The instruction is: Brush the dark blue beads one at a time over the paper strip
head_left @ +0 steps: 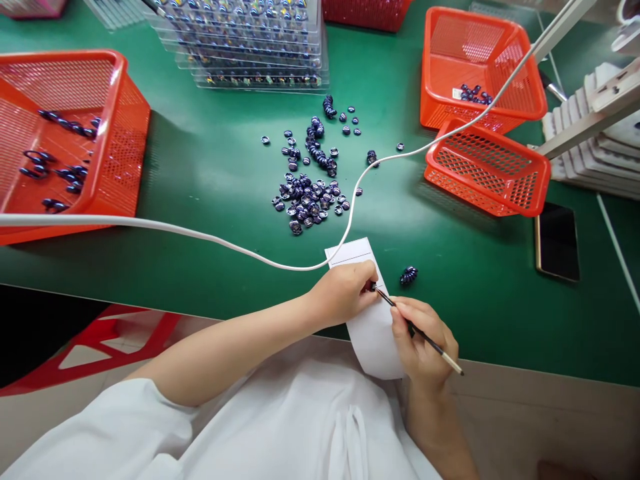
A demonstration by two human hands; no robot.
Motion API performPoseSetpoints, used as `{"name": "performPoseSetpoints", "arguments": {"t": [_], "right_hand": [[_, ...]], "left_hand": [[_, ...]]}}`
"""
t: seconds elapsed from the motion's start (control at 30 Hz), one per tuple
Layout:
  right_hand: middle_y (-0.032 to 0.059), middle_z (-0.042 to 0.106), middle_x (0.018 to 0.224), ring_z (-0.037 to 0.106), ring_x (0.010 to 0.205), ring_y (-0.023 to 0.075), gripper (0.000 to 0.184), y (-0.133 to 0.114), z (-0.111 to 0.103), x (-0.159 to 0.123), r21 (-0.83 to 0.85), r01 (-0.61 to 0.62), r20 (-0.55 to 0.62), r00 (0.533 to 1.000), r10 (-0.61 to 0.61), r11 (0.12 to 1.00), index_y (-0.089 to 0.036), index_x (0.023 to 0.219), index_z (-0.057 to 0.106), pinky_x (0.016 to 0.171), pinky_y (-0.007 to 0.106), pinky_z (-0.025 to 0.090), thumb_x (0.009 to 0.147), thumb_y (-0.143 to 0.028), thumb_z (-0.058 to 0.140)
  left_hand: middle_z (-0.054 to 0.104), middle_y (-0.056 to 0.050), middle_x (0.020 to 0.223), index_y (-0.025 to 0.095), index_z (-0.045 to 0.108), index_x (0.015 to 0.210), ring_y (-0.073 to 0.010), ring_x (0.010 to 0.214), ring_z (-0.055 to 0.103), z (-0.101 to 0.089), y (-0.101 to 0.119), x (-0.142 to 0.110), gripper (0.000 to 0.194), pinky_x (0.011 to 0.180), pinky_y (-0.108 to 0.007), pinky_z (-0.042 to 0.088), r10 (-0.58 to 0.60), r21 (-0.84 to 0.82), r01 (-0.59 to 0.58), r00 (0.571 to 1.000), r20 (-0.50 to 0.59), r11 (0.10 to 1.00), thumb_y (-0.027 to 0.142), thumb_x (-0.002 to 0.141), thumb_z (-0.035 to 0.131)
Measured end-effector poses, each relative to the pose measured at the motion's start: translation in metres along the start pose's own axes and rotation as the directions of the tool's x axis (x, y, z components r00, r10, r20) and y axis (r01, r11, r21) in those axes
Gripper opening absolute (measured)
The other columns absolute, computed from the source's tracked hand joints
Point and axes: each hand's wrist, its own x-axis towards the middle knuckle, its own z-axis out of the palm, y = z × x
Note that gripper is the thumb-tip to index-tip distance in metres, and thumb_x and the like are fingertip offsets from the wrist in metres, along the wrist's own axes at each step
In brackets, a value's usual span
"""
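My left hand (345,290) is closed in a pinch over a white paper sheet (373,337), with a small dark shiny bead (373,287) between its fingertips. In my right hand (425,337) is a thin dark brush with a pale end (434,345), held like a pen. Its tip meets the bead at my left fingertips. Just right of the paper lies a short cluster of dark beads (409,275). Beyond my hands a loose pile of dark blue shiny beads (307,199) is spread on the green table (210,167), with a curved row of stacked beads (320,148) behind it.
An orange basket (123,133) with dark ring-like pieces stands left. Two more orange baskets, a larger one (433,87) and a smaller one (487,167), are at right, near a phone (557,240). Stacked clear trays (260,80) stand behind. A white cable (240,252) crosses the work area.
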Motion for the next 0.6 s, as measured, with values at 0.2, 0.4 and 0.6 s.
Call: {"name": "performPoseSetpoints", "arguments": {"t": [0.2,0.4,0.6], "right_hand": [[0.0029,0.078,0.101,0.076,0.088,0.0203,0.031,-0.0019,0.001,-0.0021,0.036,-0.029,-0.1,0.994,0.032,0.999,-0.028,0.107,0.069,0.07,0.035,0.064,0.084,-0.007,0.07],[0.0028,0.078,0.098,0.076,0.079,0.0191,0.023,0.0001,0.0019,-0.0023,0.127,-0.096,-0.121,0.986,0.112,0.987,-0.025,0.104,0.071,0.068,0.035,0.064,0.086,-0.011,0.07],[0.0021,0.078,0.094,0.074,0.073,0.0157,0.017,-0.0002,0.0018,0.0004,0.067,-0.157,-0.096,0.982,0.163,0.985,-0.025,0.099,0.074,0.059,0.027,0.061,0.086,-0.015,0.073]], "left_hand": [[0.062,0.004,0.07,0.019,0.054,0.083,-0.0119,0.062,0.058,-0.0022,0.0015,0.0005,0.016,0.059,-0.023,0.041,0.009,0.004,-0.009,1.0,0.024,1.0,0.017,0.083,0.071],[0.064,0.004,0.073,0.019,0.056,0.086,-0.0122,0.065,0.06,-0.0033,0.0013,-0.0005,0.015,0.06,-0.022,0.042,0.001,0.005,-0.001,0.998,0.064,1.0,0.016,0.083,0.071],[0.065,0.004,0.074,0.019,0.057,0.088,-0.0118,0.064,0.061,-0.0011,-0.0021,-0.0024,0.017,0.06,-0.022,0.044,0.031,-0.005,-0.031,0.999,0.036,1.0,0.012,0.08,0.07]]}}
